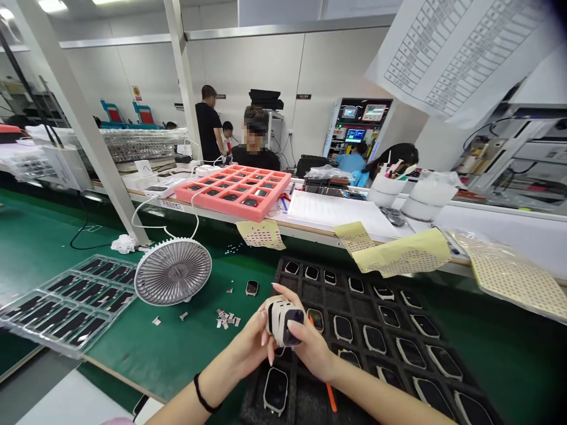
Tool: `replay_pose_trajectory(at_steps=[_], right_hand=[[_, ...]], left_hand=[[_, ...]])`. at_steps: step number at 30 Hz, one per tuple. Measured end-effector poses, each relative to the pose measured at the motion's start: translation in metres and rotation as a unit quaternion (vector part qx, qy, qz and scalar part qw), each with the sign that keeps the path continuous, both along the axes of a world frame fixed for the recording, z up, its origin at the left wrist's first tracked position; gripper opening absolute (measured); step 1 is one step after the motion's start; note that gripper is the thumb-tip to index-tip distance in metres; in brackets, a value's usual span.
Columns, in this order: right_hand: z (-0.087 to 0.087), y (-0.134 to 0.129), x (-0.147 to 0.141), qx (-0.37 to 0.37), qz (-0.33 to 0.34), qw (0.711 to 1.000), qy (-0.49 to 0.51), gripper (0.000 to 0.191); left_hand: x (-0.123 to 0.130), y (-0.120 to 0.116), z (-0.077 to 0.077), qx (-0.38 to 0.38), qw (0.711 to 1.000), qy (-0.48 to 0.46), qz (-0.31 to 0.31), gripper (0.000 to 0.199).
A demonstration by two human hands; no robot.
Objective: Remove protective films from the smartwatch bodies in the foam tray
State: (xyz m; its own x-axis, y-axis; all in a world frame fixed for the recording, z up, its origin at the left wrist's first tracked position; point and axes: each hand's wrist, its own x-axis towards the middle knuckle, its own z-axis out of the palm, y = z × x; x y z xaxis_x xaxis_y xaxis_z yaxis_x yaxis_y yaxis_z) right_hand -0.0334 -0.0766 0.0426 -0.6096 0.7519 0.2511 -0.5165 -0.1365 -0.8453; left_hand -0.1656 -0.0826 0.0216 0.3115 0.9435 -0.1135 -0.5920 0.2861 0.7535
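Note:
Between my two hands is a small stack of cream-sided smartwatch cases (pixel 277 321), with a dark screen facing right. The fingers of my left hand (pixel 254 336) are closed around its left side. My right hand (pixel 312 348) grips the other side, its thumb pressed on the dark screen. Beneath my hands lies a black foam tray (pixel 312 398) with several watches in its pockets, among them one watch (pixel 275 391) just below my left hand. An orange stick (pixel 331 396) runs under my right wrist; whether my right hand touches it is hidden.
A round fan (pixel 173 271) stands left of my hands. A single watch (pixel 251 288) and small scraps (pixel 227 319) lie on the green mat. Clear trays of dark strips (pixel 71 295) are farther left. A pink foam tray (pixel 234 206) sits on the shelf; people are beyond it.

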Motion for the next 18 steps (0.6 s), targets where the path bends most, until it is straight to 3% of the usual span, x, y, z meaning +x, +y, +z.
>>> replay_pose_trajectory(at_steps=[6, 10, 12, 14, 16, 18], right_hand=[[0.003, -0.004, -0.003, -0.003, 0.010, 1.000, 0.004, 0.070], [0.011, -0.001, -0.003, -0.043, 0.000, 0.999, -0.008, 0.078], [0.019, 0.002, 0.001, -0.056, -0.026, 0.998, -0.017, 0.080], [0.027, 0.005, 0.008, -0.052, -0.050, 0.997, -0.029, 0.079], [0.034, 0.009, 0.016, -0.052, -0.076, 0.995, -0.048, 0.079], [0.037, 0.012, 0.022, -0.054, -0.092, 0.992, -0.065, 0.079]], left_hand=[[0.001, -0.003, -0.021, 0.038, 0.998, 0.043, -0.023, 0.082], [-0.006, 0.004, -0.003, 0.068, 0.994, 0.073, -0.040, 0.086], [-0.023, 0.016, 0.011, 0.121, 0.979, 0.162, -0.026, 0.079], [-0.050, 0.029, 0.017, 0.201, 0.924, 0.322, 0.046, 0.060], [-0.080, 0.037, 0.012, 0.253, 0.789, 0.550, 0.105, 0.037], [-0.101, 0.038, -0.002, 0.263, 0.673, 0.690, 0.048, 0.020]])
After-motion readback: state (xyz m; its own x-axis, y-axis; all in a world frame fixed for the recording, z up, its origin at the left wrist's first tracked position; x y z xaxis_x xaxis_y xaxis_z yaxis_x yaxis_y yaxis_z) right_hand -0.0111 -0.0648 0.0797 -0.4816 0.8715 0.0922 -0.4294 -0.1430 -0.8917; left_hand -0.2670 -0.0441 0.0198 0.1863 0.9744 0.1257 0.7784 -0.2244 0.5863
